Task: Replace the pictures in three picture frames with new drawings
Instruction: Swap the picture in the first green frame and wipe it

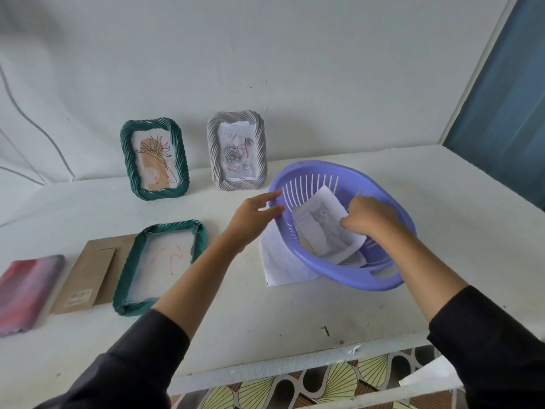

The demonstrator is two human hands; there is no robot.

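Nearest the camera, two dark sleeves (141, 358) reach out over a white bench (265, 320), below whose near edge shows patterned floor tile (339, 382). A small dark screw (325, 330) lies on the bench between the forearms. At the near left lie, from left to right, a red-and-grey picture (26, 293), a brown cardboard backing board (85, 276) and a green frame (160, 265) set face down with its back open, a sheet marked with red strokes showing inside it. Right of centre a purple slotted basket (383, 278) sits tilted, with a white sheet (280, 264) lying flat on the bench partly beneath it. The left hand (253, 216) rests with spread fingers against the basket's left rim, holding nothing. The right hand (368, 218) reaches inside the basket and pinches the right edge of a cat drawing (321, 225), which leans on further papers there. Farther back, against the white wall (265, 54), stand two upright frames: a green one holding a flower drawing (154, 159) at left, and a grey one holding a rose drawing (236, 152) just right of it.
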